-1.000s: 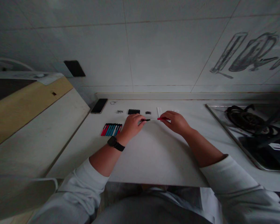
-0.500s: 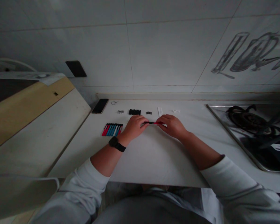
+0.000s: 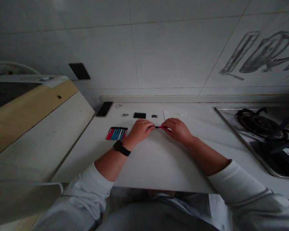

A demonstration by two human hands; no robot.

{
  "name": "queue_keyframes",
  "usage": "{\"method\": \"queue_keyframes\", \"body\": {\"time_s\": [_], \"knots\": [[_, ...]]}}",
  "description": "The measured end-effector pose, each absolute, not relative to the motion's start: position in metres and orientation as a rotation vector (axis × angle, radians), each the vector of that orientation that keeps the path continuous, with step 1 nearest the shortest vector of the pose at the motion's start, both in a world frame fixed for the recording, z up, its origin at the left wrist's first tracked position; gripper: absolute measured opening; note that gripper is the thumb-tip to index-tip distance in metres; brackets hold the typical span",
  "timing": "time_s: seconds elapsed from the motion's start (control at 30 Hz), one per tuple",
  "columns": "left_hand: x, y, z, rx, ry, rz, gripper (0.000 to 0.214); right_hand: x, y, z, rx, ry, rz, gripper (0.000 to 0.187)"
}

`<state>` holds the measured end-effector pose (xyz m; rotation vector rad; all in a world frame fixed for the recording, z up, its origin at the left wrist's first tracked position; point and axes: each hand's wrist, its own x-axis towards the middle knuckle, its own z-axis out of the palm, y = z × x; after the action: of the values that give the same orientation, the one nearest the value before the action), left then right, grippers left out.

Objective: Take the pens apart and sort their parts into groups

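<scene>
My left hand [image 3: 140, 130] pinches the black end of a slim red-and-black pen [image 3: 160, 127], held level above the counter. The red end is between the closed fingers of my right hand [image 3: 178, 130]. Only a short middle stretch of the pen shows; both ends are hidden by fingers. To the left of my left hand lies a neat row of red, blue and white pen bodies [image 3: 117, 133] with black tops. Beyond my hands are small springs [image 3: 125, 115], black short cylinders [image 3: 140, 115], dark little clips [image 3: 154, 116], thin white sticks [image 3: 166, 114] and tiny white pieces [image 3: 182, 114].
A phone [image 3: 104, 109] lies at the counter's back left, beside a small ring [image 3: 118, 106]. On the right is a gas stove [image 3: 251, 123] in a metal-edged tray. A pale cabinet or box [image 3: 72, 128] borders the left, and a tiled wall [image 3: 168, 57] rises behind.
The view has shifted very slightly. Both hands keep their grip on the pen, with no clear movement along it.
</scene>
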<state>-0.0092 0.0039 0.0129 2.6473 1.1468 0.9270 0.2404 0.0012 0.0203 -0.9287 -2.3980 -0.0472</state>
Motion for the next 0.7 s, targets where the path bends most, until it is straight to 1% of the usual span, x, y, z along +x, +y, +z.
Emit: {"method": "queue_keyframes", "body": {"time_s": [0.27, 0.47, 0.57, 0.63, 0.7], "knots": [[-0.0084, 0.0025, 0.0152, 2.611, 1.133, 0.954, 0.004, 0.2390, -0.0003, 0.0177, -0.948, -2.397, -0.043, 0.013], [-0.0098, 0.0014, 0.0123, 2.526, 1.198, 1.071, 0.023, 0.2389, 0.0005, 0.0191, -0.941, -2.361, -0.052, 0.014], [-0.0112, 0.0021, 0.0131, 2.548, 1.181, 1.018, 0.012, 0.2395, 0.0005, 0.0194, -0.939, -2.357, -0.063, 0.015], [-0.0114, 0.0027, 0.0135, 2.570, 1.158, 0.968, 0.015, 0.2398, 0.0006, 0.0193, -0.940, -2.358, -0.064, 0.015], [-0.0110, 0.0029, 0.0130, 2.576, 1.145, 0.960, 0.009, 0.2399, 0.0008, 0.0189, -0.942, -2.361, -0.058, 0.015]]}}
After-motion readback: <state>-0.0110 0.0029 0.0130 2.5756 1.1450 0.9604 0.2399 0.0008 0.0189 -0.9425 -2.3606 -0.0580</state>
